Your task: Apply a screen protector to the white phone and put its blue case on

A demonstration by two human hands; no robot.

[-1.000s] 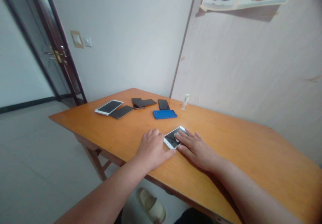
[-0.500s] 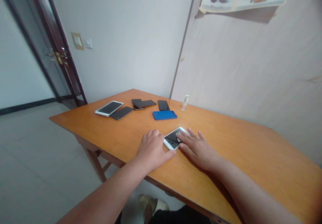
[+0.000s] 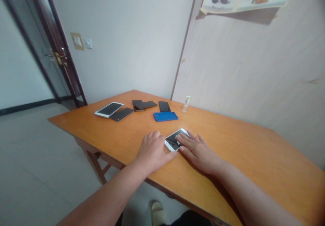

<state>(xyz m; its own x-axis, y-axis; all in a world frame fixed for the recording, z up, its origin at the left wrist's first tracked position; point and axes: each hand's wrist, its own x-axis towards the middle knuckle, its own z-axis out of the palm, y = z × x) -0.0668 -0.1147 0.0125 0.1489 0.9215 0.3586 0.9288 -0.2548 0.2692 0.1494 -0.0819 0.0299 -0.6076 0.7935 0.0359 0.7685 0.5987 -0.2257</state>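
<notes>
white tablet [image 3: 109, 109], just beside a dark phone [image 3: 122, 114] | two crossed dark phones [image 3: 148, 105] | left hand [image 3: 153, 148]: fingers bent, thumb out, by the white phone's left end, can't tell if it grips | black phone [image 3: 164, 106] behind blue phone [image 3: 166, 117] | white phone [image 3: 170, 142] flat on the table [image 3: 228, 141], between the hands | small white wad [image 3: 177, 138] on its screen, under right fingers | pump bottle [image 3: 186, 104] | right hand [image 3: 195, 148]: flat, fingers spread

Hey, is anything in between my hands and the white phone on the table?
Yes, on one side: a small white piece, perhaps a wipe, lies on the white phone, under the right hand. Nothing visible stands between the left hand and the phone.
</notes>
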